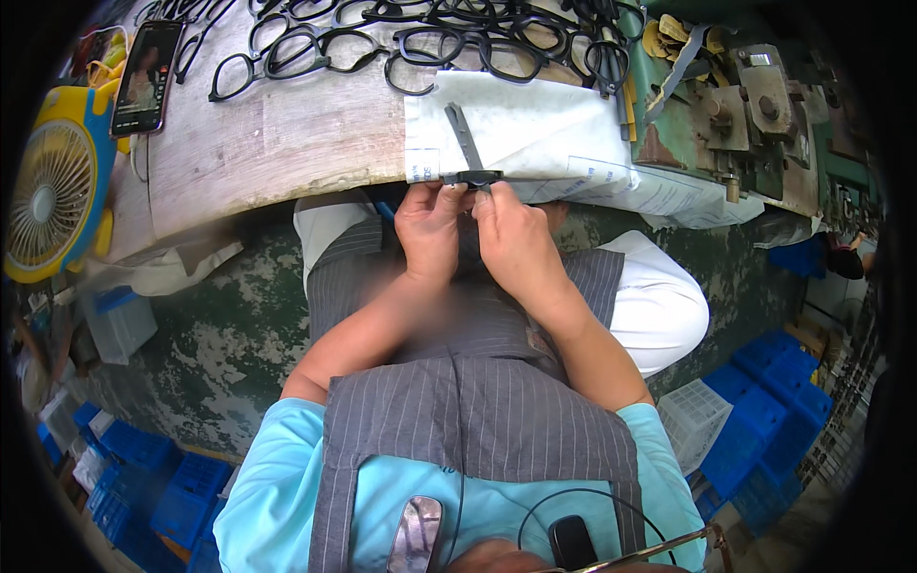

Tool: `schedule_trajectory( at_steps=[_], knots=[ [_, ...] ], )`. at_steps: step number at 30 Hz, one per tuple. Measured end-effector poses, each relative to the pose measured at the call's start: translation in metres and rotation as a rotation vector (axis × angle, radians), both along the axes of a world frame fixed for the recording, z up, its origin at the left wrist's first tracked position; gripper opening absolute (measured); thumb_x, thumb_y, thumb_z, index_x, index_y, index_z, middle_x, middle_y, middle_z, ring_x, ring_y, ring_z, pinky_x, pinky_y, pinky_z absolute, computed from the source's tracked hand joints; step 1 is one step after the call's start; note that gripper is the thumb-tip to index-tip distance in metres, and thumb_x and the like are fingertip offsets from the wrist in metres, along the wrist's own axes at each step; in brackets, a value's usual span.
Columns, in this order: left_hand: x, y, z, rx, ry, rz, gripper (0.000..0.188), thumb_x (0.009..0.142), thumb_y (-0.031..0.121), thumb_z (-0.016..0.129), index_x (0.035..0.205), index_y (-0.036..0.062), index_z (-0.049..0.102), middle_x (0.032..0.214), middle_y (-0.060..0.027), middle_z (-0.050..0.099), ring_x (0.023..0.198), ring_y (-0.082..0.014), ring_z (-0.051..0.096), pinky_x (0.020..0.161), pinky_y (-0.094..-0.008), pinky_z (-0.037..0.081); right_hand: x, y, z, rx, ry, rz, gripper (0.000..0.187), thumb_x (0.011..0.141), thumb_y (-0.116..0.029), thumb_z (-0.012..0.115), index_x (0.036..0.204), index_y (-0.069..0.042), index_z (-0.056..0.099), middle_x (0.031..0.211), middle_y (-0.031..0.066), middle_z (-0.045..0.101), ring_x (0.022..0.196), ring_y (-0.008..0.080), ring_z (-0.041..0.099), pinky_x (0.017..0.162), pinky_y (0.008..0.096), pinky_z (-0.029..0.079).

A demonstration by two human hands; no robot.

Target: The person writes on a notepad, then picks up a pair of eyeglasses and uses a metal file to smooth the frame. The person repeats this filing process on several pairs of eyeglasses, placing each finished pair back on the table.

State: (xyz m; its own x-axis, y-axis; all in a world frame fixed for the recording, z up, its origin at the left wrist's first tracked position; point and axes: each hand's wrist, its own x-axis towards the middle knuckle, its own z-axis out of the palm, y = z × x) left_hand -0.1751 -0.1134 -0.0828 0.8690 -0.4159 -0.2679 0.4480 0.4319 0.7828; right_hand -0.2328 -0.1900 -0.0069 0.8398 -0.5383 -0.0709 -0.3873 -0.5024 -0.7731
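At the table's front edge, my left hand (429, 229) and my right hand (517, 239) are close together, both closed on a black eyeglass frame (480, 177). Thumbs and fingertips pinch it, and they hide much of its shape. A flat dark grey strip (463, 137) runs away from the frame over a white plastic sheet (535, 119); whether the two are joined I cannot tell. Beyond the sheet lies a heap of black eyeglass frames (468, 43), several of them overlapping.
A phone (148, 76) leans by a yellow and blue fan (57, 186) on the left of the wooden table (267, 143). A green metal machine (755, 110) stands at right. Blue crates (764, 401) and a white basket (694, 425) sit on the floor, with more blue crates (143, 458) at lower left.
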Motion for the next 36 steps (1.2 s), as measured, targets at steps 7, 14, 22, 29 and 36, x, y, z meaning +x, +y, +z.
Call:
schedule_trajectory(
  at_steps=[7, 14, 22, 29, 36],
  knots=[
    [0.003, 0.003, 0.000, 0.058, 0.025, -0.043, 0.015, 0.091, 0.016, 0.065, 0.091, 0.0024, 0.060, 0.080, -0.0081, 0.067, 0.070, -0.0165, 0.066, 0.067, -0.0300, 0.056, -0.034, -0.028, 0.013, 1.448, -0.054, -0.172, 0.026, 0.100, -0.023, 0.043, 0.094, -0.001, 0.055, 0.055, 0.0031, 0.050, 0.035, 0.0067, 0.034, 0.033, 0.0216, 0.026],
    [0.006, 0.006, 0.001, 0.143, 0.042, -0.099, 0.017, 0.091, 0.017, 0.065, 0.093, 0.0014, 0.060, 0.079, -0.0084, 0.066, 0.068, -0.0162, 0.065, 0.067, -0.0287, 0.055, -0.050, -0.036, -0.021, 1.919, -0.353, -0.103, 0.029, 0.102, -0.023, 0.039, 0.095, -0.001, 0.056, 0.058, 0.0042, 0.050, 0.033, 0.0066, 0.034, 0.030, 0.0218, 0.029],
    [0.005, 0.008, -0.002, 0.129, 0.023, -0.099, 0.014, 0.093, 0.014, 0.062, 0.093, 0.0007, 0.060, 0.077, -0.0083, 0.065, 0.068, -0.0162, 0.065, 0.066, -0.0290, 0.055, -0.053, -0.029, -0.030, 1.646, -0.305, -0.086, 0.026, 0.102, -0.023, 0.040, 0.096, -0.001, 0.053, 0.059, 0.0056, 0.048, 0.038, 0.0091, 0.035, 0.032, 0.0228, 0.029],
    [0.006, 0.009, -0.001, 0.155, 0.009, -0.111, 0.015, 0.093, 0.016, 0.062, 0.093, 0.0011, 0.060, 0.077, -0.0078, 0.065, 0.067, -0.0154, 0.064, 0.066, -0.0285, 0.054, -0.053, -0.028, -0.028, 1.584, -0.301, -0.087, 0.024, 0.101, -0.023, 0.042, 0.099, -0.001, 0.053, 0.061, 0.0063, 0.051, 0.039, 0.0090, 0.036, 0.035, 0.0220, 0.030],
    [0.002, 0.007, 0.001, 0.143, -0.032, -0.082, 0.016, 0.092, 0.018, 0.063, 0.093, 0.0025, 0.060, 0.077, -0.0061, 0.065, 0.067, -0.0135, 0.064, 0.065, -0.0275, 0.054, -0.056, -0.021, -0.006, 0.969, -0.107, -0.128, 0.023, 0.098, -0.015, 0.046, 0.112, 0.000, 0.054, 0.067, 0.0066, 0.057, 0.045, 0.0087, 0.045, 0.044, 0.0216, 0.038]
  ],
)
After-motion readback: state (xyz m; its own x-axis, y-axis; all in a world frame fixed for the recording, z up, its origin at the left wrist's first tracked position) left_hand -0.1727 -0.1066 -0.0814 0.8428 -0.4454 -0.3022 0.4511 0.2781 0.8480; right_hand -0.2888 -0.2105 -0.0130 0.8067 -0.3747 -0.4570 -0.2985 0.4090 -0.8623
